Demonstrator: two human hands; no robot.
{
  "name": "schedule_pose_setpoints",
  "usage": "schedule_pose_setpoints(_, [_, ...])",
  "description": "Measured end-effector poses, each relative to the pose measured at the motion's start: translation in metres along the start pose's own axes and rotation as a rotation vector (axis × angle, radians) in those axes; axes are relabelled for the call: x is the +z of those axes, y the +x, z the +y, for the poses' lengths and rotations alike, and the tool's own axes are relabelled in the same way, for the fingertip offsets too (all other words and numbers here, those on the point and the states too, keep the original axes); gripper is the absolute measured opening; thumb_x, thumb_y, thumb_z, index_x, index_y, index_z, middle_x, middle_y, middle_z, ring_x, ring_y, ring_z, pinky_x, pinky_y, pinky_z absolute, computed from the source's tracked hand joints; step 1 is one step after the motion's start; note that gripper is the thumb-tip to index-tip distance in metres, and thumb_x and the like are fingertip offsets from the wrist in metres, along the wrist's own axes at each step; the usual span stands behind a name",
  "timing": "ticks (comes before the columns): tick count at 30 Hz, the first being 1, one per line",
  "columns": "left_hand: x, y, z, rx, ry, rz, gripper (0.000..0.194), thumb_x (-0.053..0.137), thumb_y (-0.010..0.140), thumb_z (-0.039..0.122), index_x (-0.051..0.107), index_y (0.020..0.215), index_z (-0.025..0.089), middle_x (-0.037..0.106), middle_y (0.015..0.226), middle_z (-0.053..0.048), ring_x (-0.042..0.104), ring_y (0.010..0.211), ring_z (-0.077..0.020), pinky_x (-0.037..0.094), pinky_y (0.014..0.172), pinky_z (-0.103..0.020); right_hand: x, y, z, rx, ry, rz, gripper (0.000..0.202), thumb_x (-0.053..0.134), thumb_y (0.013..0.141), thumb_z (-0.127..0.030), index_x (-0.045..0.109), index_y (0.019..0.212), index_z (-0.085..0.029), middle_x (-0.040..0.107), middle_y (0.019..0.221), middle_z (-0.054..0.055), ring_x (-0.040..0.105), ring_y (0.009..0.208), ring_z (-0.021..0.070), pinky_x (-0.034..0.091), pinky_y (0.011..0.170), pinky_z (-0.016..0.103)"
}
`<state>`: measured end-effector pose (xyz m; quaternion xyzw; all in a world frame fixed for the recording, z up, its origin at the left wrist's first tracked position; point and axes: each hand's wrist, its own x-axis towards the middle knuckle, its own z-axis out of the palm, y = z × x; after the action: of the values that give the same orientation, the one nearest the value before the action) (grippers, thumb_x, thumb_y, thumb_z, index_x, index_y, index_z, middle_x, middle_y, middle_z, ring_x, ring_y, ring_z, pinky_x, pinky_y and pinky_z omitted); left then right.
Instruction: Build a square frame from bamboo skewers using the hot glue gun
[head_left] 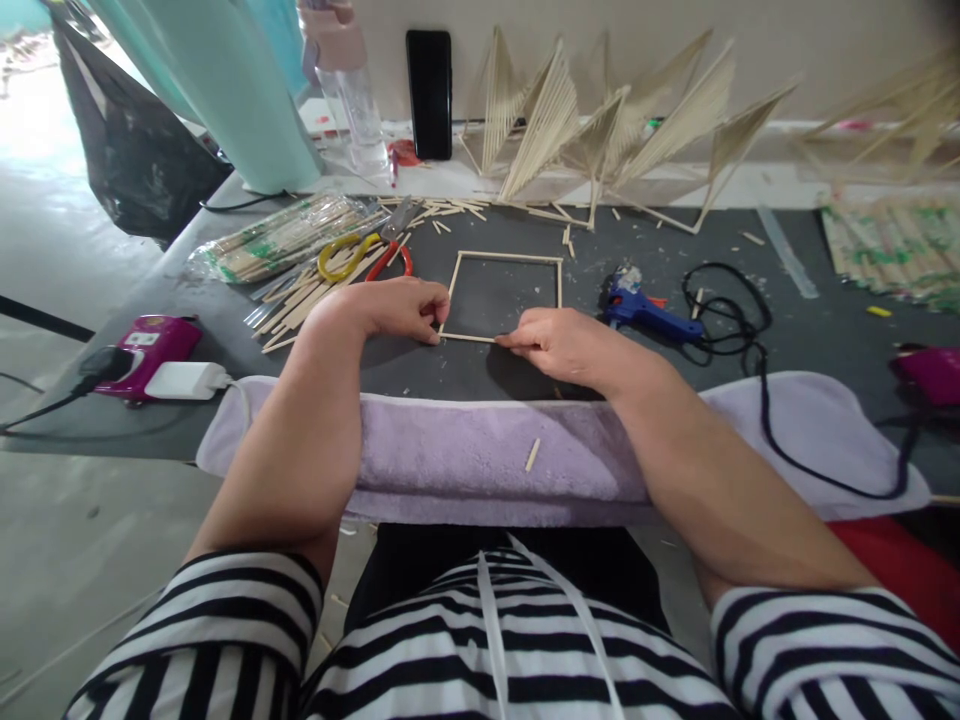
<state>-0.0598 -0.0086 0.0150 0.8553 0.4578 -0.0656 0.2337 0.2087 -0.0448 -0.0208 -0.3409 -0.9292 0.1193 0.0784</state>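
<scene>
A square frame of thin wooden sticks [510,257] lies flat on the dark grey table [420,372]. At its near left corner, my left hand [409,308] has its fingers closed in a pinch on the frame. My right hand [551,342] presses its closed fingertips on the near stick of the same frame, toward the right. Beyond my left hand are scissors [341,258] with one yellow and one red handle, among loose sticks [300,305]. A blue glue gun [652,312] rests to the right of the frame.
Fan-shaped stick structures [551,125], a black phone [430,95] and a clear bottle [356,100] stand at the back. Bagged sticks [277,235] lie left. A magenta power strip [154,350] sits far left. A lilac towel [450,450] covers the near edge; the glue gun's cord [765,400] crosses it.
</scene>
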Motion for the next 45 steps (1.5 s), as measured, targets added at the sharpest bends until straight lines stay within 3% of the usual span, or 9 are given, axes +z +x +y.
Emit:
schedule_pose_setpoints(4, [-0.001,-0.001,-0.001,-0.008,-0.06,0.036,0.024,0.064,0.074,0.04,0.064,0.088,0.02,0.063,0.08,0.002,0.056,0.077,-0.014,0.037,0.068,-0.024,0.0,0.0,0.0,0.0,0.006,0.014,0.033,0.053,0.092,-0.015,0.076,0.116,-0.021,0.069,0.092,0.008,0.062,0.081,0.0159,0.043,0.071,0.025])
schedule_pose_setpoints(10, [0.0,0.002,0.01,-0.085,-0.052,0.324,0.024,0.059,0.079,0.041,0.063,0.081,0.017,0.06,0.073,0.001,0.051,0.071,-0.0123,0.036,0.066,-0.025,-0.001,-0.001,-0.003,0.026,-0.033,0.016,0.033,0.053,0.093,-0.015,0.076,0.116,-0.021,0.068,0.09,0.008,0.063,0.082,0.0169,0.044,0.073,0.026])
schedule_pose_setpoints(16, [0.003,0.007,0.011,-0.079,-0.054,0.445,0.017,0.06,0.079,0.035,0.063,0.079,0.018,0.06,0.073,0.0,0.049,0.07,-0.0132,0.037,0.068,-0.027,-0.001,-0.001,-0.002,0.035,-0.011,0.028,0.033,0.052,0.094,-0.015,0.075,0.117,-0.022,0.07,0.097,0.008,0.064,0.086,0.0177,0.046,0.077,0.027])
schedule_pose_setpoints(19, [0.004,0.008,0.009,-0.073,-0.07,0.43,0.019,0.062,0.078,0.037,0.062,0.079,0.018,0.06,0.073,0.0,0.049,0.071,-0.0133,0.036,0.067,-0.027,0.0,-0.001,-0.002,0.025,-0.013,0.04,0.033,0.052,0.094,-0.016,0.075,0.116,-0.022,0.07,0.095,0.008,0.064,0.085,0.0177,0.045,0.076,0.027])
schedule_pose_setpoints(26, [0.003,0.005,0.012,-0.039,-0.103,0.21,0.028,0.065,0.073,0.045,0.063,0.08,0.018,0.061,0.073,0.002,0.052,0.071,-0.0131,0.036,0.066,-0.025,0.0,-0.001,-0.002,0.006,-0.017,0.022,0.033,0.051,0.095,-0.017,0.075,0.116,-0.021,0.068,0.089,0.008,0.062,0.081,0.0172,0.043,0.073,0.026])
schedule_pose_setpoints(35, [0.004,0.009,0.011,-0.044,-0.067,0.122,0.027,0.069,0.07,0.043,0.062,0.079,0.019,0.061,0.073,0.001,0.054,0.072,-0.0142,0.036,0.067,-0.026,-0.002,-0.001,-0.005,0.027,-0.044,-0.025,0.033,0.052,0.094,-0.016,0.076,0.116,-0.02,0.067,0.089,0.008,0.06,0.078,0.016,0.04,0.068,0.026])
schedule_pose_setpoints(39, [0.004,0.01,0.013,-0.056,-0.063,0.149,0.025,0.069,0.07,0.041,0.062,0.078,0.018,0.06,0.073,0.001,0.053,0.071,-0.0137,0.036,0.067,-0.026,-0.002,0.001,-0.007,0.033,-0.06,-0.037,0.032,0.052,0.095,-0.017,0.075,0.117,-0.02,0.067,0.089,0.009,0.061,0.079,0.0162,0.041,0.069,0.026])
schedule_pose_setpoints(45, [0.008,0.011,0.012,-0.004,-0.158,0.338,0.021,0.062,0.075,0.038,0.062,0.074,0.017,0.058,0.068,0.002,0.05,0.067,-0.0113,0.037,0.066,-0.024,-0.001,0.003,-0.007,0.061,-0.075,-0.053,0.033,0.051,0.096,-0.018,0.074,0.119,-0.021,0.068,0.092,0.009,0.063,0.083,0.0175,0.043,0.072,0.026])
